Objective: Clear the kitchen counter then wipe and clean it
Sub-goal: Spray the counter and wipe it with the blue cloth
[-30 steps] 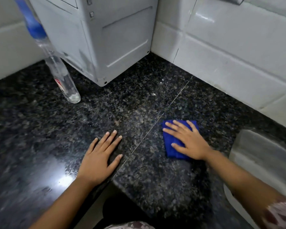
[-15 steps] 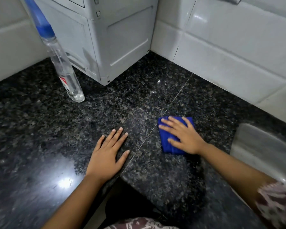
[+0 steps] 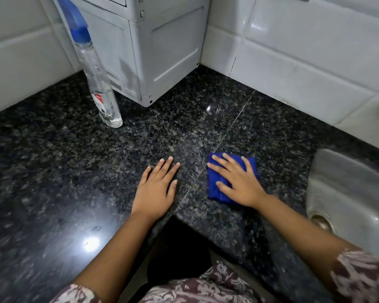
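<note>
Tabletop [image 3: 53, 171] of dark speckled stone is filling my view, a grey appliance [image 3: 158, 51] standing in its corner and a sink [image 3: 350, 193] lying at right. I'm seeing a spray bottle [image 3: 99, 84] standing beside the appliance. My left hand [image 3: 155, 191] is lying flat, grip wide, holding nothing. My right hand [image 3: 239, 182] is pressing, fingers spread, on the folded blue cloth [image 3: 213, 186].

Home kitchen: black granite counter [image 3: 53, 171], white wall tiles [image 3: 304, 51], steel sink [image 3: 348, 193].
</note>
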